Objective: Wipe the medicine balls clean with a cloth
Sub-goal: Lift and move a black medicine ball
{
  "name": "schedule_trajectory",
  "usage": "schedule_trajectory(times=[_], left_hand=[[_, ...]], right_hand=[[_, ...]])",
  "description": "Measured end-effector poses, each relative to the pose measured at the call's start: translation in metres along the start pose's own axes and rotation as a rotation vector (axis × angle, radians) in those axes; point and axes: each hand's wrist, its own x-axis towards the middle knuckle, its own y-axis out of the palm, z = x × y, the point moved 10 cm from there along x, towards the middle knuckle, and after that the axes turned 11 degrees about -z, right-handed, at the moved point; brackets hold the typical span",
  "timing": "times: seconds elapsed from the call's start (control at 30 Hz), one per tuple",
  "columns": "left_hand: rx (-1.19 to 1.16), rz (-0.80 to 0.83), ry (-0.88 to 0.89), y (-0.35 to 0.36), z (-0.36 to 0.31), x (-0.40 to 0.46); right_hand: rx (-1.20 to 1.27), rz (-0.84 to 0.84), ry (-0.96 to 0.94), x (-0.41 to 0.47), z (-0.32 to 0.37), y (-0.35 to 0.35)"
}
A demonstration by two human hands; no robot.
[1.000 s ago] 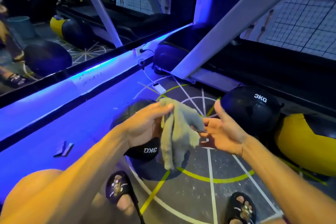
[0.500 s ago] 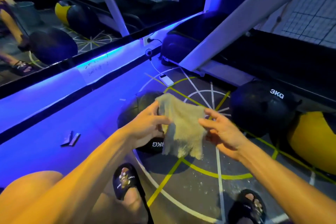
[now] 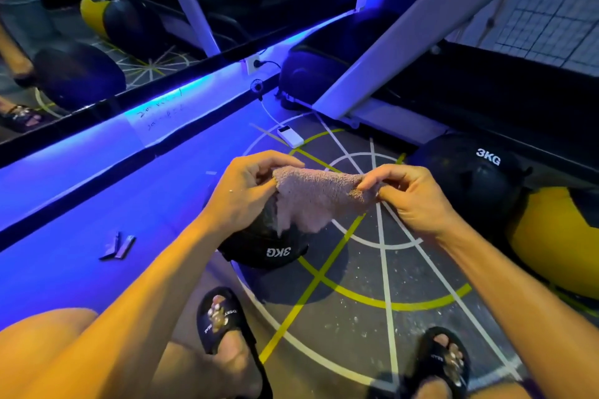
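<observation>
Gym floor, cloth [image 3: 316, 196] stretched left-right, left hand [image 3: 246, 191] and right hand [image 3: 413, 196] pinching its ends, above 3KG ball [image 3: 269, 246]

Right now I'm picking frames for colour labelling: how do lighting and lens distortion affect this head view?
Head view: a blue LED strip tints the floor at left and turns the cloth pinkish; the arms look orange; wide-angle distortion splays the white beam; the 3KG medicine ball casts a soft shadow; the mirror reflects the scene dimly.
</observation>
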Motion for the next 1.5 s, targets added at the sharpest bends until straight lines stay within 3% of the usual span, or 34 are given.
schedule_trajectory(times=[0.1,0.27,0.5,0.57,0.67,0.77,0.87,0.93,1.0,1.07,1.13,1.2,1.3,1.5], left_hand=[[-0.022,0.067,-0.018,0.003,0.001,-0.006],[0.061,0.120,-0.065,0.016,0.007,-0.016],[0.438,-0.060,-0.239,0.018,0.028,-0.024],[0.484,-0.060,-0.228,0.030,0.018,-0.027],[0.469,0.014,-0.241,0.055,0.011,-0.031],[0.303,0.180,-0.335,0.080,0.012,-0.037],[-0.118,0.491,-0.558,0.101,0.015,-0.049],[-0.167,0.561,-0.663,0.094,0.038,-0.044],[-0.041,0.433,-0.695,0.071,0.084,-0.020],[0.351,0.259,-0.578,0.034,0.138,0.016],[0.762,0.236,-0.443,0.008,0.182,0.044],[0.965,0.297,-0.441,-0.004,0.223,0.054],[1.011,0.395,-0.477,-0.001,0.265,0.047],[1.012,0.336,-0.365,0.020,0.255,0.025]], right_hand=[[0.033,-0.013,0.008,-0.005,0.003,-0.003],[0.083,0.097,0.289,-0.021,-0.043,0.016],[-0.027,0.033,0.467,-0.039,-0.065,0.027],[-0.101,0.022,0.475,-0.044,-0.066,0.033],[0.022,0.036,0.522,-0.049,-0.058,0.050],[0.075,0.069,0.481,-0.050,-0.049,0.059],[-0.008,-0.040,0.440,-0.045,-0.057,0.041],[-0.020,-0.107,0.499,-0.044,-0.071,0.027],[0.033,-0.142,0.601,-0.047,-0.084,0.020],[0.063,-0.172,0.664,-0.051,-0.095,0.012],[0.074,-0.193,0.684,-0.052,-0.103,0.004],[0.079,-0.213,0.683,-0.050,-0.109,-0.005],[0.093,-0.219,0.672,-0.045,-0.110,-0.016],[0.059,-0.210,0.665,-0.048,-0.114,-0.030]])
